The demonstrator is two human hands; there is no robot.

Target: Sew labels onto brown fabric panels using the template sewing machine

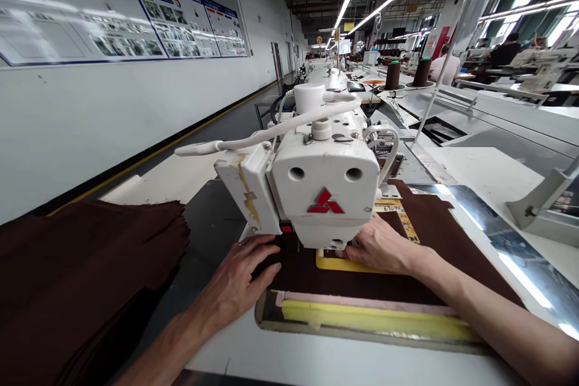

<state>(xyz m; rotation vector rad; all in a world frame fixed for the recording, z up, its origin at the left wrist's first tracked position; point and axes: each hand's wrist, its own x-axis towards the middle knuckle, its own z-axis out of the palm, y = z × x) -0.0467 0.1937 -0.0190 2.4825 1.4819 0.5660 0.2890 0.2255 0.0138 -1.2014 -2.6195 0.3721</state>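
Note:
Dark brown fabric (298, 277) lies under the head of a white sewing machine (325, 169) with a red emblem. On the fabric sits a yellow frame-like template (353, 266) with handwritten marks, its middle partly covered by the machine head. My left hand (246, 268) rests open at the fabric's left edge, fingers apart, thumb toward the machine. My right hand (380, 244) lies over the template on the right side of the head. Its fingertips go behind the machine head, so their grip is hidden. The needle area is also out of sight.
A pile of brown fabric pieces (90, 277) lies at the left. Yellow and pink strips (371, 313) run along the table's near side. Brown thread cones (393, 76) stand behind on the right. A thin upright rod (432, 102) rises right of the machine. People sit farther back.

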